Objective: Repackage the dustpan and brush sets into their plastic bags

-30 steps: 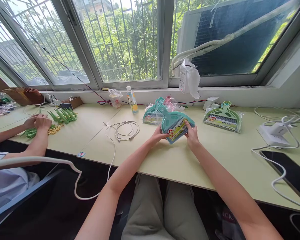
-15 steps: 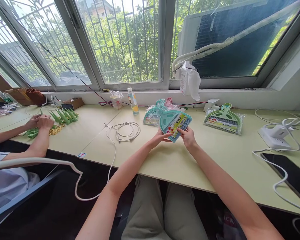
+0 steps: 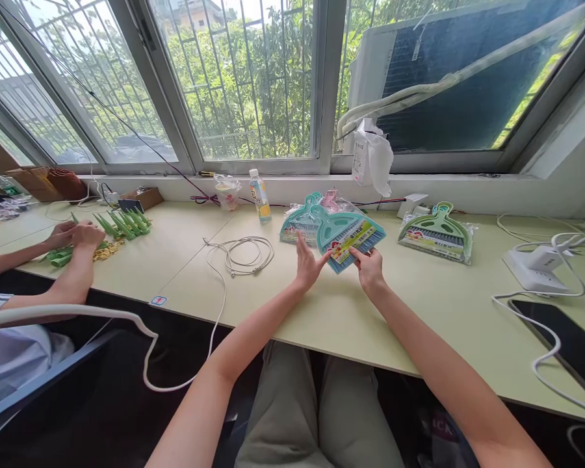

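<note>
A teal dustpan and brush set [image 3: 338, 227] with a yellow-green printed label is tilted above the table. My right hand [image 3: 370, 268] grips its lower right edge, thumb on the label. At its lower left, my left hand [image 3: 309, 263] has fingers stretched out and apart, the thumb close to or touching the label's corner. Behind it lie other teal dustpan sets [image 3: 294, 224] in clear wrap, partly hidden, with a pink handle [image 3: 330, 200] among them. To the right, a green dustpan set [image 3: 437, 234] rests in clear plastic.
A bottle [image 3: 260, 197], a coiled cable [image 3: 248, 255] and a wrapped cup [image 3: 227, 193] are on the table [image 3: 199, 292]. At right are a power strip [image 3: 533, 268] and a phone [image 3: 560, 344]. On the left, a co-worker's hands [image 3: 85, 235] work by green leaf-like pieces [image 3: 127, 224].
My left hand has loosened from the dustpan set and its fingers have spread. The set has shifted slightly right and turned a little, still in my right hand.
</note>
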